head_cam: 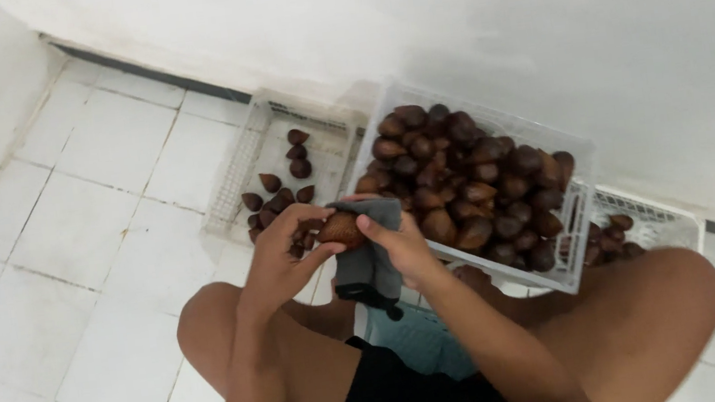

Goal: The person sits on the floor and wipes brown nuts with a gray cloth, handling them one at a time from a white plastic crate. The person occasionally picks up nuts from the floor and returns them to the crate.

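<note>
Sitting on the tiled floor [80,235], knees spread, a person is working a single brown scaly fruit [342,228] over the lap. Left hand [284,254] is cupping the fruit from the left, fingers curled round it, grip clenched on the fruit. Right hand [399,243] is pressing a grey cloth [367,263] against the fruit's right side, thumb on top; grip grasping the cloth, which is hanging down between the knees.

Step in hand, by my reading: wiping the fruit's skin clean with the cloth, mid-rub.

Full crate [566,271], white plastic, is standing by the wall just beyond the right hand, heaped with the same brown fruit [473,182]. Left crate [233,184], also white, is lying near the floor's far edge beyond the left hand, holding only a few fruits [283,187] scattered on its bottom. A third crate [665,222] is showing at the right behind the right knee, with some fruit in it.

Next move, judged from this layout: turning the fruit in the left hand so the cloth reaches the unwiped side, keeping a firm hold, since the pointed, scaly skin could slip or prick.
</note>
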